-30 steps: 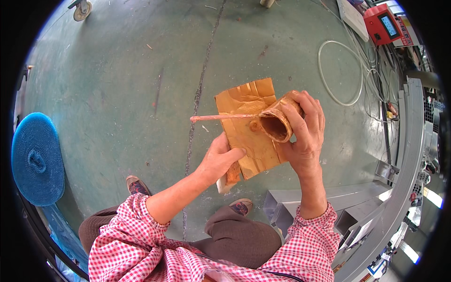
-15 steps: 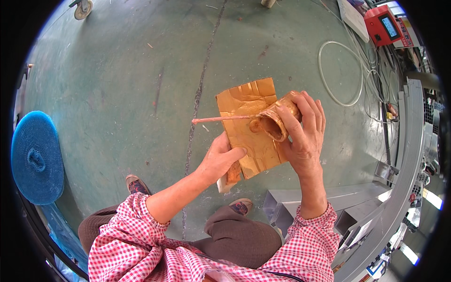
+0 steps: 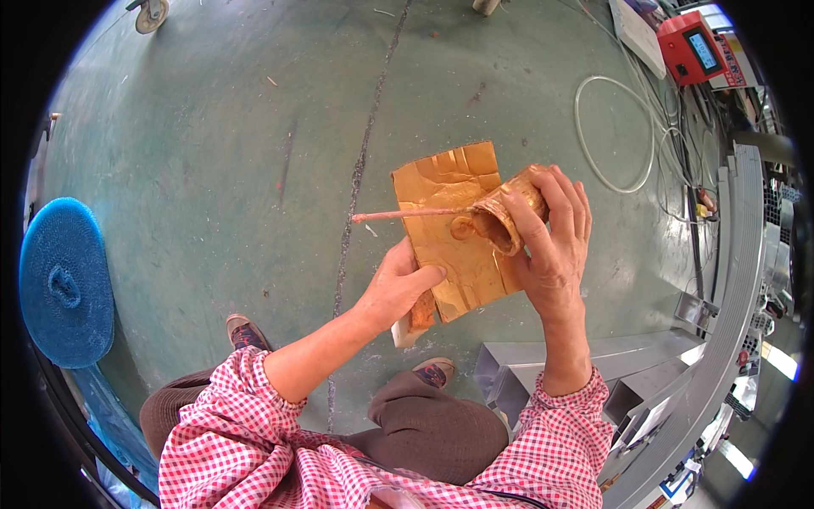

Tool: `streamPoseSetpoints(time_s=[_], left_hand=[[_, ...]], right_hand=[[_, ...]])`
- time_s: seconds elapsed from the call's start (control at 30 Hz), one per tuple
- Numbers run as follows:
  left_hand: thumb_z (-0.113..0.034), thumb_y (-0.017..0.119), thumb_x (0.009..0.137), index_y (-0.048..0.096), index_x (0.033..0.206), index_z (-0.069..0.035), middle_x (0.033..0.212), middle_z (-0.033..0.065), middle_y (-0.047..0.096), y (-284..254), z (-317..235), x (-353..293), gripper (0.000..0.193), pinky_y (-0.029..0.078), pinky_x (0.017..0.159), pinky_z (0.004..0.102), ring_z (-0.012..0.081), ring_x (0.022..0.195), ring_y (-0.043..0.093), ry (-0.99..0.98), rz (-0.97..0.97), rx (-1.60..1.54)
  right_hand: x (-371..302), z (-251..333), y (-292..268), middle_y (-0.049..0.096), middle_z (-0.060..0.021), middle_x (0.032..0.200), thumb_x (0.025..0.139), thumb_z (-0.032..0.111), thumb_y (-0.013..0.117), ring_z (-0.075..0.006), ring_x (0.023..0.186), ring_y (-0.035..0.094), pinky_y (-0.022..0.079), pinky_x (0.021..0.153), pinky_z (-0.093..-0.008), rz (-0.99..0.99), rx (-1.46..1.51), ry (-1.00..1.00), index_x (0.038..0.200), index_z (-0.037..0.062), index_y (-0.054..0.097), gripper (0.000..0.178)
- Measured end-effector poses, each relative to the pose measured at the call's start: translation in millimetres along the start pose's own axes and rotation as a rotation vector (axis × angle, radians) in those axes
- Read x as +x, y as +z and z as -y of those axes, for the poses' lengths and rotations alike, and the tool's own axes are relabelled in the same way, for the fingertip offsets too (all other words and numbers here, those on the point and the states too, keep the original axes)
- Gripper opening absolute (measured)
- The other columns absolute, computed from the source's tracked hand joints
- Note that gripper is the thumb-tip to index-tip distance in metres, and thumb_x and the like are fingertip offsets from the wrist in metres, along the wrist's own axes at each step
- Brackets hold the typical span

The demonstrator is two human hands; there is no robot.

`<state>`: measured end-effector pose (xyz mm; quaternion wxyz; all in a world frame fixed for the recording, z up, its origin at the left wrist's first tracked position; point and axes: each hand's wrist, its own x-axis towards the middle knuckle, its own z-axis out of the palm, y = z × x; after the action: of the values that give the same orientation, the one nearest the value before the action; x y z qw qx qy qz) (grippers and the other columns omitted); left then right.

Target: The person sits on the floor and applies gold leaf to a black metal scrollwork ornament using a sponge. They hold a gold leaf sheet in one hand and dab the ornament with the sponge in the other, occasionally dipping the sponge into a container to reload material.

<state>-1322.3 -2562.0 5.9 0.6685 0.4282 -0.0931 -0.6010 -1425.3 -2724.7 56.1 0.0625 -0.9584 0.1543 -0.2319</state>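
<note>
- Hands barely shifting from a second ago: right hand is staying clenched around the golden funnel-shaped part, thin rod sticking out leftward.
- Left hand is pinching the lower edge of the golden taped board (held mid-air above the green floor).
- Part is sitting against the board, looking like fitting work is continuing.
- Blue round pad is lying well apart.

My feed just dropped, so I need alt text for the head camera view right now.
Seen from above, the left hand holds a flat golden-brown plate by its lower edge, while the right hand grips a copper-coloured cup with a thin rod sticking out to the left across the plate. Below is a green floor, with a blue round pad at the left.
</note>
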Motion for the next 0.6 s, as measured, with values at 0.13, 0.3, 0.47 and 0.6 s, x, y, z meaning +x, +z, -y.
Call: streamPoseSetpoints(time_s=[0.13,0.3,0.47,0.6], left_hand=[[0.003,0.044,0.081,0.036,0.127,0.002,0.12,0.006,0.049,-0.8,1.4,0.5,0.047,0.038,0.096,0.0312,0.0131,0.11,0.047,0.006,-0.002,0.012],[0.0,0.048,0.082,0.039,0.124,0.002,0.119,0.0074,0.051,-4.1,4.9,0.9,0.044,0.04,0.093,0.0307,0.0144,0.108,0.049,0.008,-0.026,0.037],[-0.001,0.048,0.082,0.039,0.124,0.002,0.118,0.0079,0.052,-6.0,1.8,-0.2,0.043,0.041,0.092,0.0309,0.0148,0.106,0.05,0.006,-0.047,0.009],[-0.001,0.049,0.081,0.039,0.123,0.002,0.117,0.0085,0.052,-8.6,-0.1,1.9,0.043,0.042,0.091,0.0314,0.0157,0.106,0.051,0.005,-0.054,-0.021]], right_hand=[[-0.1,0.1,-1.1,0.05,-0.0056,0.119,0.06,0.008,0.073,-0.0289,0.114,0.048,0.034,0.098,-0.0486,0.0,0.024,0.019,0.112,0.0214,0.057,0.056],[-1.5,1.2,-0.3,0.054,-0.0052,0.117,0.058,0.01,0.078,-0.0267,0.11,0.052,0.032,0.099,-0.0494,-0.024,0.188,0.149,0.117,0.0141,0.052,0.065],[-7.3,-1.2,2.8,0.058,-0.0061,0.114,0.056,0.014,0.082,-0.0251,0.109,0.054,0.03,0.103,-0.0478,0.015,0.396,0.29,0.118,0.0094,0.05,0.071],[-14.0,-5.9,4.0,0.058,-0.0058,0.116,0.055,0.011,0.082,-0.0255,0.109,0.054,0.028,0.104,-0.0474,0.008,0.585,0.415,0.119,0.0082,0.05,0.071]])
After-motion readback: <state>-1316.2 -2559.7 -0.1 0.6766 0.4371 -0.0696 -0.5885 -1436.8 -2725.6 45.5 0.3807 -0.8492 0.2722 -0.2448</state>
